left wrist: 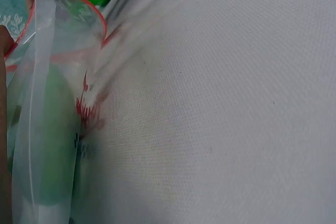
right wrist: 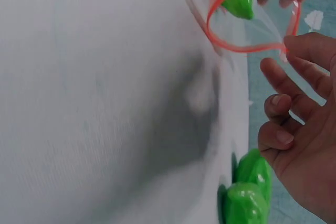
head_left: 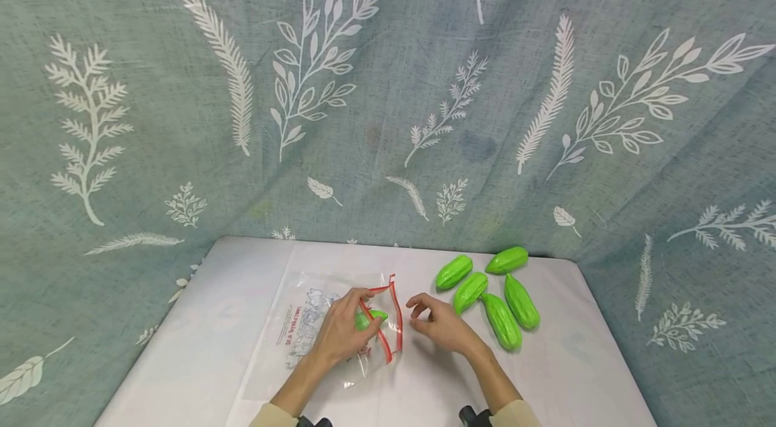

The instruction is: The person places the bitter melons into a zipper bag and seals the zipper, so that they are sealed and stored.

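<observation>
A clear zip bag (head_left: 275,346) with red zip strips and printed drawings lies on the table, its mouth gaping to the right. My left hand (head_left: 344,327) holds the bag by its mouth, thumb low and fingers high along the red rim. Inside is a glossy green ridged gourd (head_left: 364,320), partly covered by that hand; it shows blurred through the plastic bag (left wrist: 31,129) in the left wrist view. Just right of the mouth, my right hand (head_left: 445,324) has loosely bent fingers with nothing in them. A small gap separates it from the rim in the head view.
Several loose green gourds (head_left: 500,320) lie in a group on the right of the white table (head_left: 570,359), beyond my right hand. A grey-green cloth (head_left: 376,110) with white leaf patterns rises behind the table and along both sides.
</observation>
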Demonstrator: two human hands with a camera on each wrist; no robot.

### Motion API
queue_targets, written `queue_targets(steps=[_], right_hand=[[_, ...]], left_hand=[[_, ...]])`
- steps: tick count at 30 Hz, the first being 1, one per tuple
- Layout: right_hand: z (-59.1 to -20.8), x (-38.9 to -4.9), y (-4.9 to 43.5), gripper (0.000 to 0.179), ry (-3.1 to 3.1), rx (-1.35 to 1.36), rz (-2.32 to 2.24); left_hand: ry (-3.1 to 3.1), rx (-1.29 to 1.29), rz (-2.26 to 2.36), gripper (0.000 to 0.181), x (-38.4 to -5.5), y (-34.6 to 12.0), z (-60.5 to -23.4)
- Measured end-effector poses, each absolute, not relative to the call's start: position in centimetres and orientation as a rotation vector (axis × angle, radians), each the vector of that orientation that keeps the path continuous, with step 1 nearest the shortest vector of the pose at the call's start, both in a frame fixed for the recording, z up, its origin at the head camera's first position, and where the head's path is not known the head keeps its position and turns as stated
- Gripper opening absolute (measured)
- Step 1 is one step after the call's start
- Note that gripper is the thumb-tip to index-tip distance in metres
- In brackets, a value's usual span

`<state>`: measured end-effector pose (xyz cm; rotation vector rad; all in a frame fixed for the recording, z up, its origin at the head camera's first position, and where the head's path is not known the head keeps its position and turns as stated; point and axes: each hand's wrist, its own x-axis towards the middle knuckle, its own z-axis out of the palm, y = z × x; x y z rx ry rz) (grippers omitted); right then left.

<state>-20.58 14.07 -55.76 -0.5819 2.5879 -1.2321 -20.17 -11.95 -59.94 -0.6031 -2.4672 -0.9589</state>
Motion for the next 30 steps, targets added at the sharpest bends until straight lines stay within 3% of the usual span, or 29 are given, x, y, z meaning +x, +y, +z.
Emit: queue_targets(steps=[16, 30], right_hand=[[-55.0, -20.7, 17.6, 0.027, 2.685, -0.509, -1.245], [-54.7, -20.3, 21.7, 0.035, 2.807, -0.307, -1.277]], left_hand=[[-2.456, -0.601, -0.973, 0.055, -20.2, -11.9, -60.2], [-2.465, -0.584, -0.968, 0.054, -20.2, -11.8, -60.2]])
